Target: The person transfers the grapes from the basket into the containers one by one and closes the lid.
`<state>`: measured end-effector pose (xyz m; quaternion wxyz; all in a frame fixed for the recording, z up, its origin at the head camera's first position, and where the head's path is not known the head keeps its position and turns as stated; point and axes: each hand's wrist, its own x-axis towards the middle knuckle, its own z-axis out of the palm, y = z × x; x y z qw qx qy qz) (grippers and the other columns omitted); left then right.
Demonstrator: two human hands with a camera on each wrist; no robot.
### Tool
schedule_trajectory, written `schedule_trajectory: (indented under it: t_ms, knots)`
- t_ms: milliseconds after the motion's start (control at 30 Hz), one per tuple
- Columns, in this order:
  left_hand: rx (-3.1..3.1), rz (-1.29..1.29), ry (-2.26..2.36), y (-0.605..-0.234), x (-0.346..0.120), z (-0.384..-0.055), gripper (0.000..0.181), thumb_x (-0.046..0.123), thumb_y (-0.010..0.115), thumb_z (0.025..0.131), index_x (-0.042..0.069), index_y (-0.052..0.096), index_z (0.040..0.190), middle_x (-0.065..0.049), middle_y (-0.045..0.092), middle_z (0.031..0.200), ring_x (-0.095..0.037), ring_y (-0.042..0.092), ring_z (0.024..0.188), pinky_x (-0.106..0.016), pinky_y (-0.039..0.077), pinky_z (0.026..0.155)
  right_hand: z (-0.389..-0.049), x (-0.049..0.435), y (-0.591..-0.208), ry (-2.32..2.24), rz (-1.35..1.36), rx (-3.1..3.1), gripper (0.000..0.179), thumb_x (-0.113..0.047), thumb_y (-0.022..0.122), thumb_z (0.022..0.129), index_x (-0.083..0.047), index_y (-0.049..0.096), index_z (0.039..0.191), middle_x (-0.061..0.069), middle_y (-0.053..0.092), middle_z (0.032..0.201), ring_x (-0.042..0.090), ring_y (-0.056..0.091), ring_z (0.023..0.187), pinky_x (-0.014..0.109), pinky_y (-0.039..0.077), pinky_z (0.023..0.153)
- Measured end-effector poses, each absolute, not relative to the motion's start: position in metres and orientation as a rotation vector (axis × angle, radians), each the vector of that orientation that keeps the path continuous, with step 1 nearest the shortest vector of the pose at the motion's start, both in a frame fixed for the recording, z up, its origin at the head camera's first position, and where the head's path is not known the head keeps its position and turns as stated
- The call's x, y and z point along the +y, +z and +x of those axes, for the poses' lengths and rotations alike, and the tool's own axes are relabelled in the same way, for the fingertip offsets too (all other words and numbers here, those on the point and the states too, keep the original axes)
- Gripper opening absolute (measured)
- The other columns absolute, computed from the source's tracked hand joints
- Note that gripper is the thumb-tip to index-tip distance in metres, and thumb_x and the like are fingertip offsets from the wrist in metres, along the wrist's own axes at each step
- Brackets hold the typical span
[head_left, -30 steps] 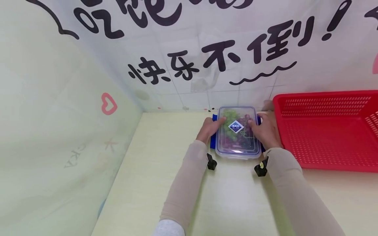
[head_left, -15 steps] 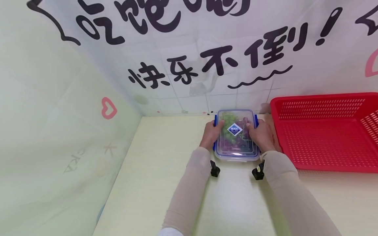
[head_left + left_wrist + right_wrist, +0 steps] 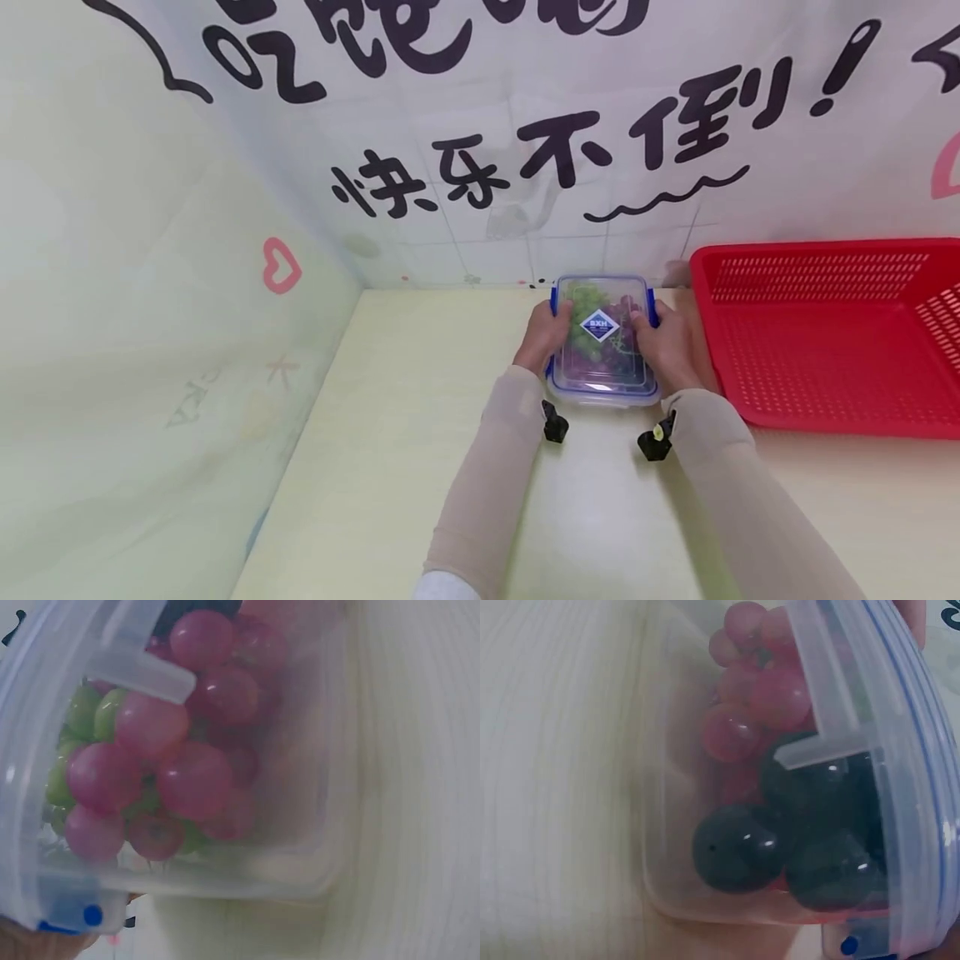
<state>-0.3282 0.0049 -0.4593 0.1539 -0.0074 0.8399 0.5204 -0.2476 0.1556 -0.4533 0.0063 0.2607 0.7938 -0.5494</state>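
Note:
A clear lidded food container [image 3: 600, 367] with a blue-lined rim and blue side clips sits on the table near the wall. Green and dark red grapes show through its lid, beside a blue diamond sticker [image 3: 599, 326]. My left hand [image 3: 543, 335] grips the left side, thumb on the lid's edge. On the opposite side my right hand [image 3: 664, 342] holds it likewise. Most fingers of both hands are hidden. Pink grapes [image 3: 195, 780] appear through the wall in the left wrist view; large black ones [image 3: 739, 847] in the right wrist view.
A red perforated plastic basket [image 3: 832, 358] stands right of the container, close to my right hand. Behind runs a white sheet [image 3: 465, 225] with black lettering; another pale sheet [image 3: 150, 333] hangs at the left. Pale table surface [image 3: 390, 433] extends in front.
The blue side clips stood out wider a second ago and now lie closer to the container's sides. My left hand has moved slightly right and turned. The container stays in about the same place.

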Motion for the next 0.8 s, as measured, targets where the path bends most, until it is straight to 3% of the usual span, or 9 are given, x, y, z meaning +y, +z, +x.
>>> schedule_trajectory:
  t_ms: [167, 300, 467, 633, 800]
  knots:
    - [2.377, -0.035, 1.515, -0.468, 0.006, -0.331, 0.042, 0.038, 0.05, 0.103, 0.001, 0.061, 0.118, -0.013, 0.065, 0.103, -0.023, 0.063, 0.095, -0.041, 0.055, 0.091, -0.252, 0.158, -0.456, -1.741, 0.826, 2.462, 0.06, -0.033, 0.041, 0.106, -0.003, 0.025, 0.156, 0.024, 0.046, 0.142, 0.039, 0.05, 0.123, 0.052, 0.043, 0.11]
    - [2.369, -0.063, 1.534, -0.475, 0.007, -0.332, 0.043, 0.039, 0.05, 0.102, 0.002, 0.062, 0.121, -0.012, 0.066, 0.107, -0.024, 0.064, 0.098, -0.042, 0.054, 0.094, -0.254, 0.161, -0.458, -1.704, 0.823, 2.436, 0.063, -0.032, 0.04, 0.107, 0.0, 0.018, 0.157, 0.027, 0.04, 0.148, 0.041, 0.046, 0.128, 0.055, 0.041, 0.111]
    - [2.361, -0.037, 1.551, -0.48, 0.008, -0.332, 0.049, 0.04, 0.047, 0.103, 0.003, 0.054, 0.135, -0.016, 0.063, 0.125, -0.029, 0.062, 0.113, -0.044, 0.051, 0.101, -0.255, 0.164, -0.459, -1.655, 0.829, 2.425, 0.064, -0.031, 0.04, 0.107, 0.0, 0.015, 0.157, 0.028, 0.036, 0.151, 0.043, 0.043, 0.131, 0.058, 0.039, 0.111]
    - [2.437, -0.037, 1.541, -0.48, 0.005, -0.336, 0.06, 0.042, 0.041, 0.104, 0.006, 0.037, 0.152, -0.017, 0.049, 0.148, -0.034, 0.048, 0.135, -0.047, 0.039, 0.114, -0.259, 0.169, -0.459, -1.489, 0.816, 2.592, 0.067, -0.038, 0.043, 0.105, -0.004, 0.019, 0.158, 0.027, 0.037, 0.151, 0.044, 0.045, 0.13, 0.059, 0.043, 0.107]
    - [2.582, 0.09, 1.475, -0.473, -0.001, -0.342, 0.061, 0.04, 0.037, 0.105, 0.002, 0.033, 0.153, -0.02, 0.045, 0.15, -0.036, 0.044, 0.138, -0.047, 0.037, 0.116, -0.264, 0.176, -0.453, -1.267, 0.732, 2.809, 0.072, -0.043, 0.045, 0.103, -0.003, 0.02, 0.157, 0.03, 0.034, 0.154, 0.047, 0.04, 0.136, 0.063, 0.038, 0.109]
